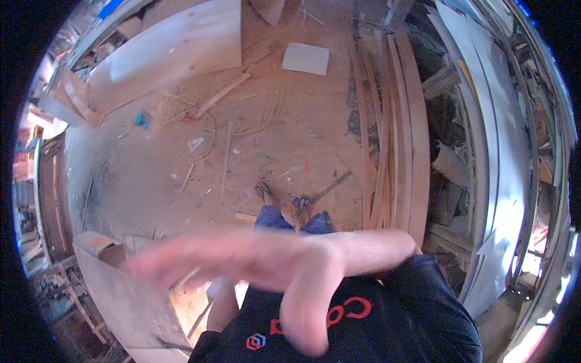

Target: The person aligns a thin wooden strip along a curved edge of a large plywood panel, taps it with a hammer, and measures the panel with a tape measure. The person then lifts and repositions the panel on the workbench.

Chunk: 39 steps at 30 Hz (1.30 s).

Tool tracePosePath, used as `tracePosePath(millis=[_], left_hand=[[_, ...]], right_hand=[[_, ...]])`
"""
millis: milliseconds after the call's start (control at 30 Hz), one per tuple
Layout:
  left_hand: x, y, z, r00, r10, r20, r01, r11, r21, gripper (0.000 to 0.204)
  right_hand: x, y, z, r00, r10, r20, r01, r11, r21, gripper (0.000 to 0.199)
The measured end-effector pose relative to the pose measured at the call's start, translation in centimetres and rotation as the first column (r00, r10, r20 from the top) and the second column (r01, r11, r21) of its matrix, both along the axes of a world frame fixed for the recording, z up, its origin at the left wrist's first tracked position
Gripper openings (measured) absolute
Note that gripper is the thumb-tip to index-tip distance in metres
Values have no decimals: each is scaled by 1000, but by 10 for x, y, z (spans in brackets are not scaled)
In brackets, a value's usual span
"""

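The right hand (pixel 242 260) sweeps across the middle of the view from the right, motion-blurred, fingers spread and flat, gripping nothing. It passes above the grey, dusty slab (pixel 130 302) that leans at lower left, whose top corner sits just under the fingertips; whether they touch it I cannot tell. The left hand is hard to make out: only a forearm (pixel 225 305) shows below the right one, dropping beside the slab's edge, so its state is unclear.

In my judgement the slab's edge is the thing being reached for. A flat, open palm suits steadying a leaning board like this; a grip on the upper edge, feet planted clear, would keep it from tipping.

Further out, sandalled feet (pixel 284 202) stand on the sawdust floor (pixel 151 169). A stack of long planks (pixel 399 133) lies to the right, beside pale sheet panels (pixel 496 151). A small white square board (pixel 305 58) lies flat at top, a large pale sheet (pixel 175 48) at upper left, and a tiny teal scrap (pixel 143 119) near it.
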State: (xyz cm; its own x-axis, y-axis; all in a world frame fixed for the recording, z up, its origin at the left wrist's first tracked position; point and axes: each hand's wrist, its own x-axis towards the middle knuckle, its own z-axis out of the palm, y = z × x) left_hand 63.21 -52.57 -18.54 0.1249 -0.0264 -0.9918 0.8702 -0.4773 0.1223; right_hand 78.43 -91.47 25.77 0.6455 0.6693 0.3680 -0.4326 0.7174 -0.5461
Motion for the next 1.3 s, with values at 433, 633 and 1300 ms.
tracePosePath(millis=[433, 633, 1300], left_hand=[[136, 12, -17, 974, -12, 226, 15, 1000, -10, 73], [146, 27, -13, 960, 120, 255, -117, 993, -25, 77], [274, -48, -23, 976, -149, 158, 142, 988, 58, 62]], right_hand=[[110, 53, 63, 969, -18, 248, -65, 946, 319, 154], [170, 109, 52, 921, 193, 339, -309, 890, 334, 153], [313, -40, 33, 943, -152, 296, 33, 928, 371, 123]])
